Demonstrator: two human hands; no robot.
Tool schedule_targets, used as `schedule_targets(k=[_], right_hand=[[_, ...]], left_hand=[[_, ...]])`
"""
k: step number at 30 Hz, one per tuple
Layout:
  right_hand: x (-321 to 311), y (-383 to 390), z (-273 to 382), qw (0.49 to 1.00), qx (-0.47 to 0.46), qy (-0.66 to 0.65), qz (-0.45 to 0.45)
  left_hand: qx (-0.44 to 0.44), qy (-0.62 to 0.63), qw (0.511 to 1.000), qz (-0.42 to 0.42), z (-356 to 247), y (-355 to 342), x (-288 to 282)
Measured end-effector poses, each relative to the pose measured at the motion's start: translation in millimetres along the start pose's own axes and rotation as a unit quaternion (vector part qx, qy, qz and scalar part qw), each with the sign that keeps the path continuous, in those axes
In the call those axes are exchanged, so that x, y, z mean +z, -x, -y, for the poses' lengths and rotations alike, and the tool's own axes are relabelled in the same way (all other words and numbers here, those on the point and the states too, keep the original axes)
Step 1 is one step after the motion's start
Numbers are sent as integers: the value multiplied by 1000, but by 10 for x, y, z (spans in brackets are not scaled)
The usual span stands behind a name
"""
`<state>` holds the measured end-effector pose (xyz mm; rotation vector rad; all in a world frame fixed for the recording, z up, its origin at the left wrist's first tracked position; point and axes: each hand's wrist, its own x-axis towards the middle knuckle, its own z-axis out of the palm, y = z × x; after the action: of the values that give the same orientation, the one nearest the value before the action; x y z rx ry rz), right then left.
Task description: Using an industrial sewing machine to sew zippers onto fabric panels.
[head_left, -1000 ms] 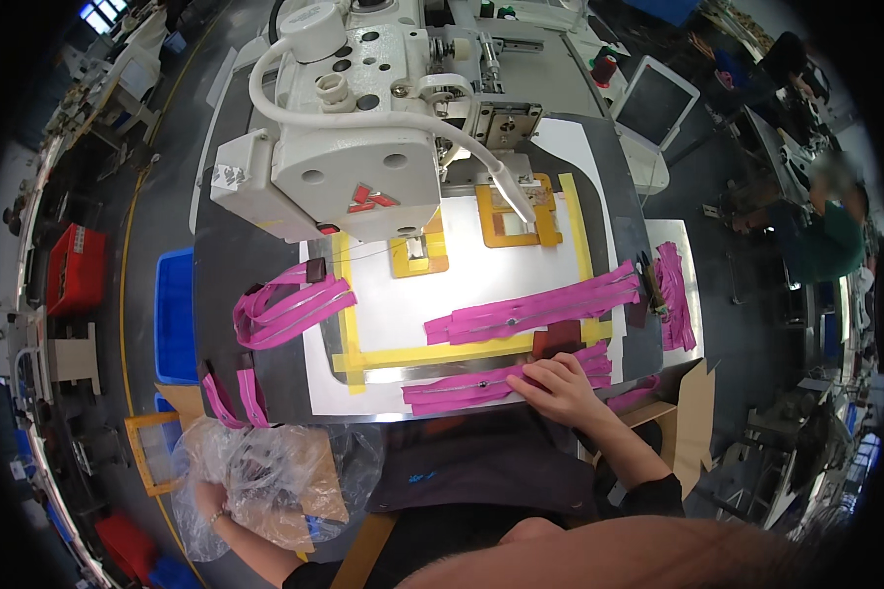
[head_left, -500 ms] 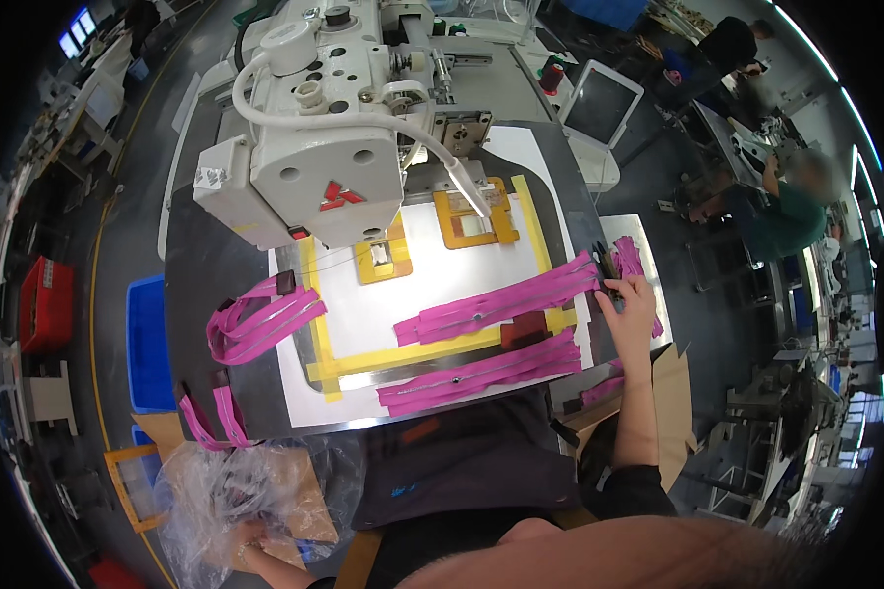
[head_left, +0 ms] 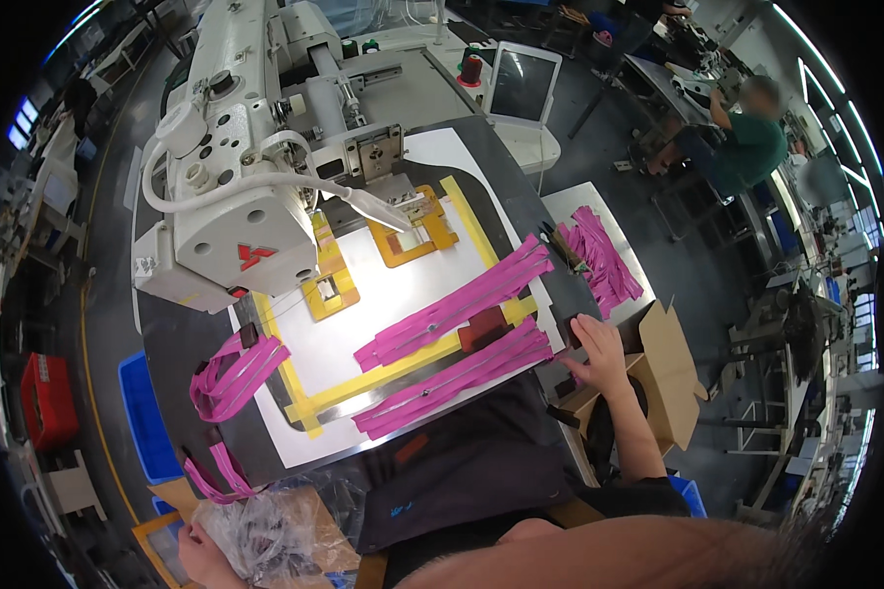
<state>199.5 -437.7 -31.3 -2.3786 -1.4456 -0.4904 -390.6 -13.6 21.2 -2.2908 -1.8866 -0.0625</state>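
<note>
A garment workshop floor.
You sat at a big white sewing machine point(head_left: 236, 196) with pink fabric strips point(head_left: 452, 314) on its table point(head_left: 177, 344), while another worker point(head_left: 746, 137) bent over a further bench.

- The right hand point(head_left: 599, 346) is seen bare, with no glove, ring or watch worn.
- The right forearm is left uncovered; a dark, black-looking sleeve is seen only near the upper arm, by the lower edge of the view.
- The left hand point(head_left: 194, 555) is also shown bare, only partly in view at the lower left.
- A dark garment or apron with a small blue marking is draped over the lap.
- No cuffs or wrist straps are seen on either arm.
</note>
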Motion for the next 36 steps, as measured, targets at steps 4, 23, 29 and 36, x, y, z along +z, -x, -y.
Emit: schedule_targets(k=[4, 23, 29, 36], right_hand=[[-55, 244, -37, 993, -75, 85, -8], [244, -841, 1888, 385, 220, -824, 352], [270, -977, 1649, 422, 219, -783, 401], [133, -1138, 1657, 695, 90, -647, 300]], left_hand=[[21, 80, 996, -36, -1101, -77, -490], [615, 441, 651, -61, -3293, 429, -600], [621, 484, 615, -33, -3385, 520, -552], [541, 536, 647, 36, -3384, 616, -404]])
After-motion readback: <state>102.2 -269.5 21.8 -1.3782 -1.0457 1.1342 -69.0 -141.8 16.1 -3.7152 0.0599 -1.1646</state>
